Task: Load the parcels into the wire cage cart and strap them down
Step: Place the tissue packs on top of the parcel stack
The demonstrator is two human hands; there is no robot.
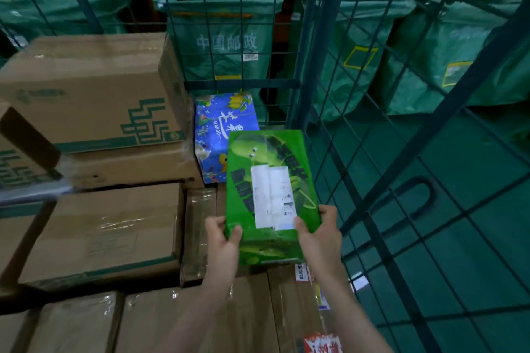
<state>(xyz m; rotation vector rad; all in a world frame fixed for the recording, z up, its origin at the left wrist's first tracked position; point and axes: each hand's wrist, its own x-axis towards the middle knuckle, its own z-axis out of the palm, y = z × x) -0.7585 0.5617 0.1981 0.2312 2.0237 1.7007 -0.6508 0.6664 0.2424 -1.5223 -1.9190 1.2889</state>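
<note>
A bright green parcel box (269, 169) with a white shipping label on top is held over the stacked cartons, close to the cart's right wire wall (372, 169). My left hand (225, 238) grips its near left corner and my right hand (318, 232) grips its near right corner. Just beyond it a blue mango-print box (218, 129) stands against the cart's back wire wall (238, 46). To the left, large brown cartons with green logos (91, 89) are piled high inside the cage.
More taped brown cartons (103, 232) fill the cart floor below and left of my hands. Green mail sacks (226, 26) hang in a row behind the wire. Outside the right wall is green floor (459, 209).
</note>
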